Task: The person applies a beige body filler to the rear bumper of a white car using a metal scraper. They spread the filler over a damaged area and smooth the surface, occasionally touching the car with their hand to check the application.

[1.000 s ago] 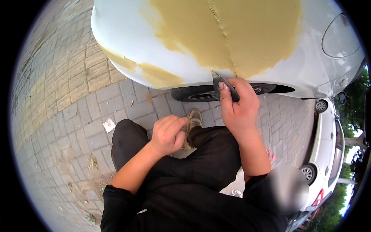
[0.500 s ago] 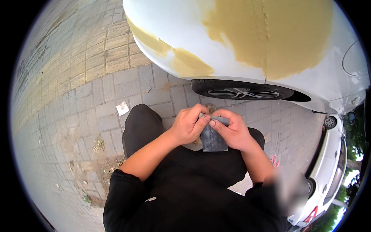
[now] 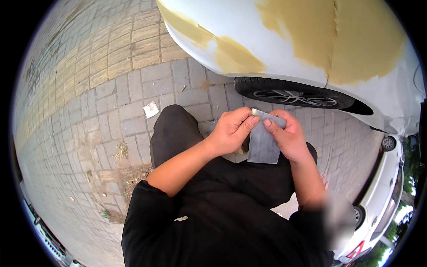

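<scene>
Between my two hands is a grey sheet of sandpaper (image 3: 263, 144), its lower part hanging flat above my lap. My left hand (image 3: 231, 131) pinches its upper left edge, thumb lying close to the corner. On the upper right my right hand (image 3: 290, 133) grips the sheet, thumb pressed on its face and fingers behind. A strip along the top looks folded or bent over. Ahead of my hands is a white car body (image 3: 293, 71) with broad tan filler patches (image 3: 302, 31). Its black tyre (image 3: 249, 91) stands just beyond the sheet.
My bent knees (image 3: 173, 127) flank my hands. Grey paving (image 3: 138, 89) lies around me, with a crumpled white scrap (image 3: 151, 109) and a dry grass tuft (image 3: 121, 149) on the left. Another white car (image 3: 384, 191) stands at right. Something partly hidden lies behind the sheet.
The view has shifted, so the car sits higher and further right. My hands have moved apart a little, and more of the sandpaper's upper part shows between them.
</scene>
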A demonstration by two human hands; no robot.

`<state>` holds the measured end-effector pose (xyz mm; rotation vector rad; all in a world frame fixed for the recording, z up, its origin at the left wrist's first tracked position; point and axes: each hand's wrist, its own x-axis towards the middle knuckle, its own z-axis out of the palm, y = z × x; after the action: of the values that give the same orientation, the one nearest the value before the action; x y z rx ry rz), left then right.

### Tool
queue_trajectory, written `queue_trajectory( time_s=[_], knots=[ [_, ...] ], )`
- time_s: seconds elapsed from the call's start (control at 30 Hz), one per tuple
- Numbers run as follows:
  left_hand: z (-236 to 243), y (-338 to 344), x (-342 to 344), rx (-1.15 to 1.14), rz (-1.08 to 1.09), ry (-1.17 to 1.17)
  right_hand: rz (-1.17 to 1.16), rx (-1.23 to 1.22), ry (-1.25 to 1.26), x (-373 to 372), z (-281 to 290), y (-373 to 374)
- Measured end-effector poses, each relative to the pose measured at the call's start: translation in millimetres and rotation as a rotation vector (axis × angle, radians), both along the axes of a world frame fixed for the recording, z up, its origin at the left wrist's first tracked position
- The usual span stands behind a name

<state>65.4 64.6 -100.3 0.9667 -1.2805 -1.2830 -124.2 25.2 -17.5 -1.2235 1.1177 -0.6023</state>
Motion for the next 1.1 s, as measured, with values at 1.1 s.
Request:
queue_trajectory(
  time_s=[1.1],
  knots=[
    [72.1,-34.6,-63.1,-0.397,-0.186,0.332,-0.210,-1.141,0.389,-4.2,53.9,-5.2]
  ],
)
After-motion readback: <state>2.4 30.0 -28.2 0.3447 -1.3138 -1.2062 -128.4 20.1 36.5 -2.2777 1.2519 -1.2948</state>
